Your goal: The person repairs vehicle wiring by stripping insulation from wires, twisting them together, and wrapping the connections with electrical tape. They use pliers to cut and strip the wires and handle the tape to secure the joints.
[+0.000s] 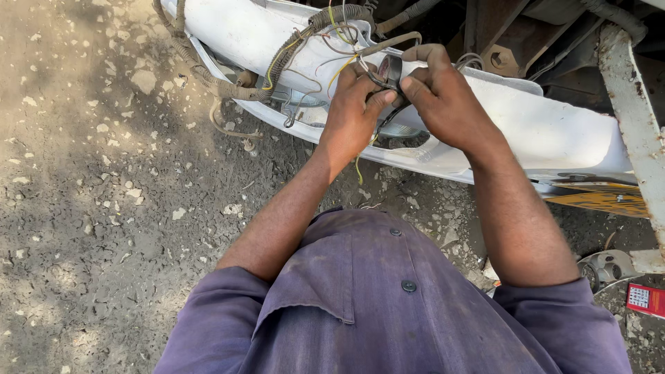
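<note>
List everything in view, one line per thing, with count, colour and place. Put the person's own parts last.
white panel: one, white, across the top, lying on the ground
wire bundle: one, brown sleeve with yellow and grey wires, draped over the panel at upper left
black part: one, black, pinched between both hands above the panel
metal bracket: one, chipped white, right edge
yellow plate: one, yellow, under the panel at right
small box: one, red and white, lower right corner
ground: gravelly dirt, grey-brown, left half
shirt: one, purple, bottom centre
left hand: grip on the black part
right hand: grip on the black part
</note>
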